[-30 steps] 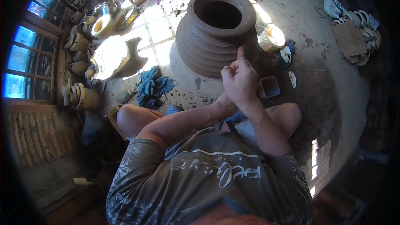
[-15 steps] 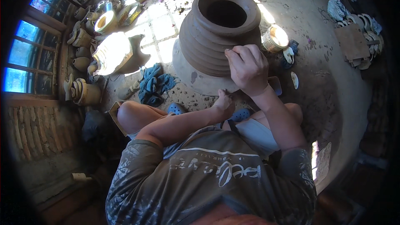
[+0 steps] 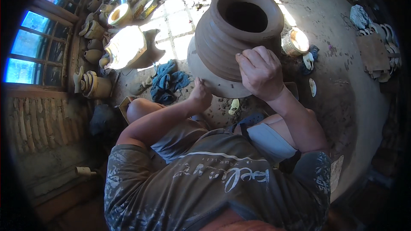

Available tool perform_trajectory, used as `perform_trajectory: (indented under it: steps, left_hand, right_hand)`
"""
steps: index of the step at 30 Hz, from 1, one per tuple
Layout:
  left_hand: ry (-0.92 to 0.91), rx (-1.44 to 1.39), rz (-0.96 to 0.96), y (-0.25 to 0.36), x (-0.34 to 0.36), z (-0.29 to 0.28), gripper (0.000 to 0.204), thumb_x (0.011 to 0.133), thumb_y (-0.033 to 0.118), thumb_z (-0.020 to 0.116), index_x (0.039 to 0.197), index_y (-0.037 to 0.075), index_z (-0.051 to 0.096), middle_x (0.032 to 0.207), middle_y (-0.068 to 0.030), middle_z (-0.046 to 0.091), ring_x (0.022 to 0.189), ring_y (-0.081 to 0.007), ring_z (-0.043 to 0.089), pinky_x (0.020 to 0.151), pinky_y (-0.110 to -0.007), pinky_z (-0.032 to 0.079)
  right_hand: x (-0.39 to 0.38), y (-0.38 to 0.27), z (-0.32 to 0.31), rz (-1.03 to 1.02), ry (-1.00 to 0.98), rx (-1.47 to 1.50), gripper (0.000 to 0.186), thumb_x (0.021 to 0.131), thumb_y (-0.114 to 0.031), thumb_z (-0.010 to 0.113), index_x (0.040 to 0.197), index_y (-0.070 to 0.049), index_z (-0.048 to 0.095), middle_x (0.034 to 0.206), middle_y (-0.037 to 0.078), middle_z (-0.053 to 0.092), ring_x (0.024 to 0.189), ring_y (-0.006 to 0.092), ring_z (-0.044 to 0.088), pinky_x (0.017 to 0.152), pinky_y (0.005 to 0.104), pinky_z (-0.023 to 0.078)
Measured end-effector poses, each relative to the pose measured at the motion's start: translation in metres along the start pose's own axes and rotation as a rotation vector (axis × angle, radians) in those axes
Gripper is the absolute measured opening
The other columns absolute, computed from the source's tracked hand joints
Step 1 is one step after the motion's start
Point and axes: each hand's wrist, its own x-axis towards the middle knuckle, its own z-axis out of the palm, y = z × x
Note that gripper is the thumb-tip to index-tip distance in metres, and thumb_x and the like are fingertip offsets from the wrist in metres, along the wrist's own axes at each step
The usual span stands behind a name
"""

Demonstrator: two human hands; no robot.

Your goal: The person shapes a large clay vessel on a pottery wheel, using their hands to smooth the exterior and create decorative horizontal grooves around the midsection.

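Pot (image 3: 231,45): It is big and brown, with rings round its side. It stands upright on a round board (image 3: 198,63), just past the hands.
Left hand (image 3: 200,96): I have it at the board's near left edge, thumb up. I cannot tell if it grips the edge or only touches it. Maybe it is there to turn or steady the board.
Right hand (image 3: 262,72): It is curled in tight, knuckles up, in front of the pot's near side. I see nothing in it, and I cannot tell if it touches the pot.
Arms (image 3: 156,123): Both elbows are bent and out wide.
Cloth (image 3: 166,84) and tub (image 3: 295,42): They sit left and right on the floor (image 3: 338,75), likely to be easy to reach.
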Motion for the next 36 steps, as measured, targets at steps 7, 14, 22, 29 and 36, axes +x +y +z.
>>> perform_trajectory:
  steps: [7,14,22,29,36]
  left_hand:
    - [0.127,-0.207,-0.045,-0.090,0.033,0.034,0.033,0.099,0.025,0.058,0.119,0.009,0.079,0.128,-0.0130,0.075,0.130,-0.0396,0.060,0.111,-0.061,0.035]
    - [0.075,-0.227,-0.158,-0.139,0.061,0.040,0.033,0.093,0.022,0.064,0.115,0.005,0.081,0.158,-0.0260,0.051,0.138,-0.0357,0.053,0.111,-0.051,0.040]
    - [0.093,-0.182,-0.146,-0.120,0.030,0.028,0.040,0.096,0.023,0.061,0.125,-0.001,0.075,0.159,-0.0342,0.044,0.135,-0.0420,0.054,0.108,-0.048,0.044]
    - [0.278,-1.004,-0.051,-0.050,-0.035,-0.031,0.053,0.106,0.055,0.054,0.111,0.007,0.076,0.099,-0.0113,0.079,0.094,-0.0308,0.076,0.076,-0.038,0.056]
    - [0.141,-2.164,0.171,0.031,-0.056,-0.055,0.065,0.111,0.063,0.039,0.108,0.005,0.069,0.088,-0.0053,0.070,0.076,-0.0107,0.061,0.066,-0.026,0.046]
  right_hand:
    - [-0.007,0.012,-0.002,-0.058,0.067,0.027,0.016,0.077,-0.006,0.069,0.092,-0.004,0.073,0.088,0.004,0.063,0.081,0.0218,0.061,0.069,0.0357,0.050]
    - [-0.022,0.034,-0.012,-0.083,0.054,0.075,0.021,0.077,-0.002,0.074,0.097,-0.004,0.077,0.096,0.004,0.069,0.083,0.0220,0.065,0.070,0.0361,0.051]
    - [-0.060,0.069,-0.019,0.290,0.164,0.070,0.016,0.088,-0.004,0.077,0.103,-0.004,0.077,0.092,0.009,0.070,0.081,0.0299,0.068,0.072,0.0400,0.057]
    - [-0.114,-0.041,0.012,0.394,-0.069,0.495,0.031,0.091,-0.011,0.078,0.120,-0.003,0.073,0.098,0.013,0.070,0.089,0.0314,0.071,0.077,0.0416,0.059]
    - [-0.135,-0.066,0.024,0.281,-0.157,0.446,0.032,0.085,-0.007,0.073,0.116,0.001,0.072,0.107,0.015,0.069,0.097,0.0352,0.069,0.084,0.0440,0.058]
